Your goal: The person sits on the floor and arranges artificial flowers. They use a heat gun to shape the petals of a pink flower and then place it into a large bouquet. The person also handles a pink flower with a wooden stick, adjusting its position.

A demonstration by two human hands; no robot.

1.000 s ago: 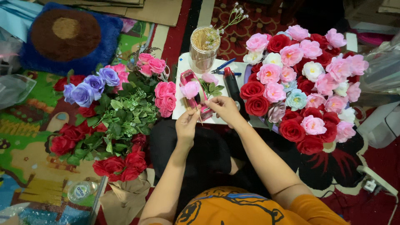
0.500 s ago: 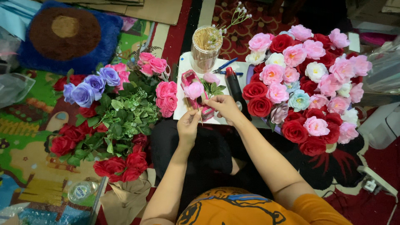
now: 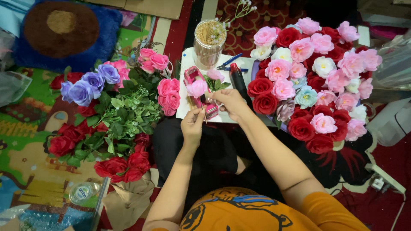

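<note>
My left hand [image 3: 192,126] pinches the lower end of a thin wooden stick just below a small pink artificial rose [image 3: 197,87]. My right hand [image 3: 231,102] grips the rose's stem beside its green leaves [image 3: 216,84], just right of the left hand. Both hands hover over a white board [image 3: 186,96] in front of my lap. A pink tool [image 3: 193,75] lies on the board under the rose; I cannot tell what kind it is. A black glue gun with a red tip [image 3: 238,80] lies right of my hands.
A clear jar of wooden sticks [image 3: 209,42] stands at the board's far edge, a blue pen [image 3: 229,61] beside it. A large arrangement of red, pink and white roses [image 3: 314,81] fills the right. Loose purple, pink and red flowers with greenery [image 3: 113,113] lie left. A blue cushion [image 3: 64,32] sits far left.
Both hands have stayed at the rose's stem with small finger movements; the rose has shifted slightly. Nothing else has moved.
</note>
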